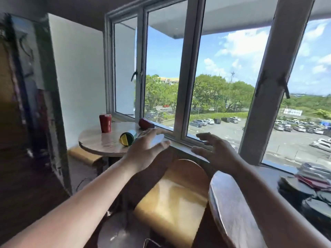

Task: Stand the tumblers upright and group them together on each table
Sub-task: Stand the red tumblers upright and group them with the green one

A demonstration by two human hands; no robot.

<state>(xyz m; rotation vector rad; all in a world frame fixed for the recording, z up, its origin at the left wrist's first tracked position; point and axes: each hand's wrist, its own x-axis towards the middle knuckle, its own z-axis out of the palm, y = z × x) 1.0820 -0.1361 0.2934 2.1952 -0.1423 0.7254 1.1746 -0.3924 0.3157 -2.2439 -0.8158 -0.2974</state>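
Observation:
A round wooden table [100, 142] stands by the window ahead. On it a red tumbler [105, 123] stands upright at the back left. A second red tumbler [146, 123] lies on its side at the back right by the sill. A silver tumbler with a yellow and green lid [128, 137] lies on its side near the middle. My left hand [146, 149] is stretched toward the table, fingers apart, holding nothing, just right of the lying silver tumbler. My right hand [217, 151] hovers over the window sill, fingers spread and empty.
A yellow-seated chair [177, 199] stands between me and the table. A darker round table edge [231, 208] is at my lower right. Stacked items [313, 174] lie at the far right by the window sill [186, 144]. A dark cabinet [26, 104] fills the left.

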